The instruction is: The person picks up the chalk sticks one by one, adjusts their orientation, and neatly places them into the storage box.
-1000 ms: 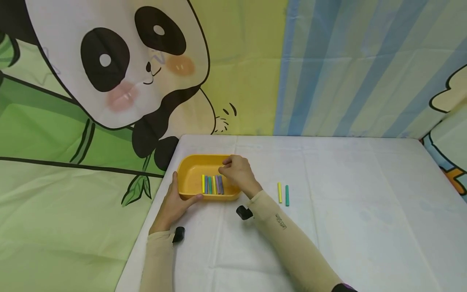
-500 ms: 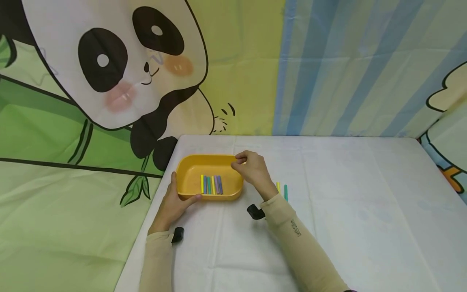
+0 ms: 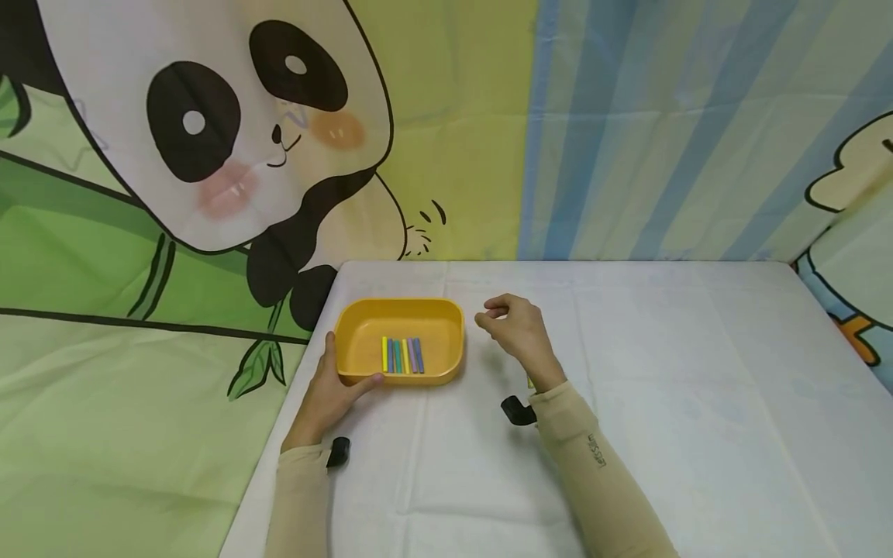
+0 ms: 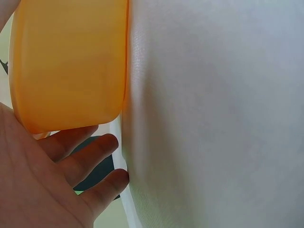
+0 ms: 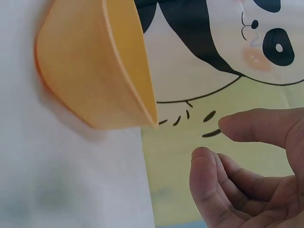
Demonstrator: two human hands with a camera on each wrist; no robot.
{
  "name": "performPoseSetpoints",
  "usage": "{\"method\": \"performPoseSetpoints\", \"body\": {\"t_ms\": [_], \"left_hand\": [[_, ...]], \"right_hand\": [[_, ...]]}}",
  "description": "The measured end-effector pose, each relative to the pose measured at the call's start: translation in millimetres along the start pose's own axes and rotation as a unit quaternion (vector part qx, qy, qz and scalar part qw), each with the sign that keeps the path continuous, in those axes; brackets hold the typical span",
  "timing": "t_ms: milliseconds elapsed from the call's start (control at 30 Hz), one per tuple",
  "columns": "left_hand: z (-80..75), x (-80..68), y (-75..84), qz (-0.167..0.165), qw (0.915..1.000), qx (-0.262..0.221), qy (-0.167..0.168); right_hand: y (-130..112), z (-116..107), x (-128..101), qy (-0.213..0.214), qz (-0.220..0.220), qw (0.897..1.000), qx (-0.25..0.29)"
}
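A yellow tray (image 3: 446, 325) sits near the table's left edge with several coloured sticks (image 3: 402, 355) lying side by side in it. My left hand (image 3: 338, 384) holds the tray's near-left corner, thumb on the front rim and fingers along the left side. The left wrist view shows the tray's wall (image 4: 71, 61) against my palm (image 4: 57, 190). My right hand (image 3: 491, 316) hovers just right of the tray, loosely curled and holding nothing. In the right wrist view the thumb and forefinger (image 5: 216, 142) stand apart beside the tray (image 5: 90, 71). A yellow stick's tip (image 3: 530, 381) peeks out by my right wrist.
A white cloth (image 3: 698, 387) covers the table, with bare cloth stretching right of my hands. A panda-print backdrop (image 3: 209, 155) hangs behind and to the left. The table's left edge (image 3: 279, 434) runs close by my left hand.
My right hand has drawn out of the tray and moved right, now covering the yellow and green sticks on the cloth. My left hand and the tray have stayed put.
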State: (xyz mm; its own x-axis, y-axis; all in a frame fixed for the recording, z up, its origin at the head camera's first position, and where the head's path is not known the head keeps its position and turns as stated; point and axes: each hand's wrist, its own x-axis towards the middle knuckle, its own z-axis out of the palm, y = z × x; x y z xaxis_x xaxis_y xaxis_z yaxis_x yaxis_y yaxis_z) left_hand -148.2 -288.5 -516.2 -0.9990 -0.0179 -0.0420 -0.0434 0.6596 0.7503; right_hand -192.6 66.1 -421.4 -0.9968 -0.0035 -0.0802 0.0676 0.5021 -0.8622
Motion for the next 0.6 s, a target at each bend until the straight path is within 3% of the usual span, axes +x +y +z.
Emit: {"method": "performPoseSetpoints", "body": {"t_ms": [600], "left_hand": [[-0.6,1.2,-2.1,-0.003,1.0,0.002,-0.004]], "right_hand": [[54.6,-37.8,-15.0,0.025,0.045,0.998,-0.023]]}}
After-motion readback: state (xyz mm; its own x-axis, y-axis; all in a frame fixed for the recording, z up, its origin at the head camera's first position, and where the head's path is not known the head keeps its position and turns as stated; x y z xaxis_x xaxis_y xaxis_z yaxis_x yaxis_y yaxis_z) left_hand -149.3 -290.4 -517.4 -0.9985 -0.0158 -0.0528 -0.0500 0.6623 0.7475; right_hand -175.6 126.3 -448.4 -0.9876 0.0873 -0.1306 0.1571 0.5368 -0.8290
